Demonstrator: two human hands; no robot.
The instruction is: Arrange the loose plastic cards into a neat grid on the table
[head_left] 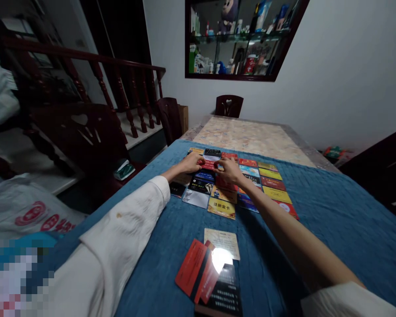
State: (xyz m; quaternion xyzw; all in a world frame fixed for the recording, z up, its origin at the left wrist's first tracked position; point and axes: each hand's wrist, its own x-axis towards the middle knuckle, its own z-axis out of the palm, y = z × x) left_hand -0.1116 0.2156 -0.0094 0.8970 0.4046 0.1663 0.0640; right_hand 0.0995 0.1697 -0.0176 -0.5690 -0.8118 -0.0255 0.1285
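A red card (209, 164) lies level between my two hands, over the rows of cards on the blue cloth. At its left end, the fingers of my left hand (194, 163) are closed on its edge. My right hand (229, 170) pinches the opposite end with curled fingers. Around them several cards form columns: a yellow card (221, 208) at the near edge, a silver card (196, 198), a black card (200, 186) and yellow cards (277, 194) on the right. My hands and right forearm hide some of the cards.
Nearer me lie loose cards: a red card (192, 266), a cream card (229, 240) and a black card (222, 299) with glare. Blue cloth (333, 233) covers the near table. Chairs (82, 136) and a plastic bag (36, 211) stand left.
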